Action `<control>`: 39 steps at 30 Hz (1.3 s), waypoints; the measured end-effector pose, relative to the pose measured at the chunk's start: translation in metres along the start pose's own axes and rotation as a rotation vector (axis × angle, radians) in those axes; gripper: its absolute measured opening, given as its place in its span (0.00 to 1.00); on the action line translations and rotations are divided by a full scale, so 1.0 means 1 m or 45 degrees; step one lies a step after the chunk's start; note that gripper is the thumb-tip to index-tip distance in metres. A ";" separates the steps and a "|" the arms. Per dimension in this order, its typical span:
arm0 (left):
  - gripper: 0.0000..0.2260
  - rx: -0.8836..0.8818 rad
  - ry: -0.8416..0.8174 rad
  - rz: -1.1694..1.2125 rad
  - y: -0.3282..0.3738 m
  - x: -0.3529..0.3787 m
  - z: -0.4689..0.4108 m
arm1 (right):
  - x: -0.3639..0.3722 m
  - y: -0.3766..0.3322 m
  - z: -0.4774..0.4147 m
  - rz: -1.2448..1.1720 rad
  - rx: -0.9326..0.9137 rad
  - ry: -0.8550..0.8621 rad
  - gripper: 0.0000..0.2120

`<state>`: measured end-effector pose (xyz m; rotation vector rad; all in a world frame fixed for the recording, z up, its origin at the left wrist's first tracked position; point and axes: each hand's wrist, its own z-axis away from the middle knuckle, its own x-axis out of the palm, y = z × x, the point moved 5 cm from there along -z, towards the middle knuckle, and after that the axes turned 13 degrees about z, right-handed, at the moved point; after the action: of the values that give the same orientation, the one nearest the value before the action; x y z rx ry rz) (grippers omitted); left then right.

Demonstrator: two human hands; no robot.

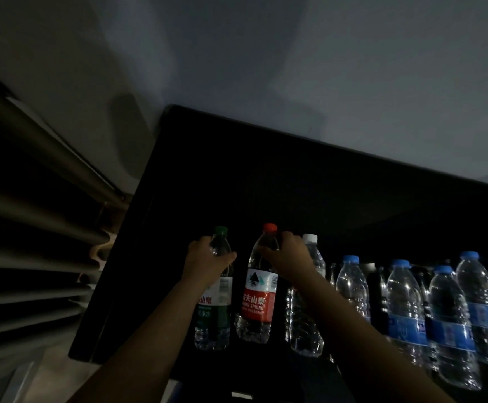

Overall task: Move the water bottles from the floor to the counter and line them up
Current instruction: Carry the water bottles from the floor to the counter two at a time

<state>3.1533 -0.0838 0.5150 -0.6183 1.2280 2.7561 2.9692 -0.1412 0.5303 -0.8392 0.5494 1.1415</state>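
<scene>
Our left hand [207,264] curls round the neck of the green-capped clear plastic bottle [215,312], and our right hand [287,258] round the red-capped, red-labelled plastic bottle [256,303], both on the black counter [266,184]. A careless release may knock the red one against the neighbouring white-capped clear bottle [309,321].

white-capped bottle [306,333] half hidden behind forearm [332,303], elbows cropped

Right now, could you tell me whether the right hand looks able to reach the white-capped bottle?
Probably yes, once freed: the right hand grips the red-capped bottle, and the white-capped bottle stands right beside it with nothing between.
</scene>
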 end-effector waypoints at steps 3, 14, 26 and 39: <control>0.27 0.024 -0.041 -0.029 0.002 -0.004 0.006 | -0.017 -0.006 0.024 0.205 -0.108 0.079 0.21; 0.27 0.333 -0.123 -0.092 0.045 -0.041 0.028 | -0.065 -0.022 0.099 0.464 -0.386 0.170 0.20; 0.23 0.725 -0.481 -0.414 0.140 0.005 0.093 | -0.115 0.023 0.169 0.429 -0.297 0.368 0.22; 0.19 1.252 -0.994 -0.740 0.207 0.154 0.277 | -0.171 0.182 0.337 0.277 0.199 0.702 0.20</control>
<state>2.8746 -0.0404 0.7675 0.1804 1.5676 1.3854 2.7291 0.0670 0.8037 -0.9760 1.1941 1.0411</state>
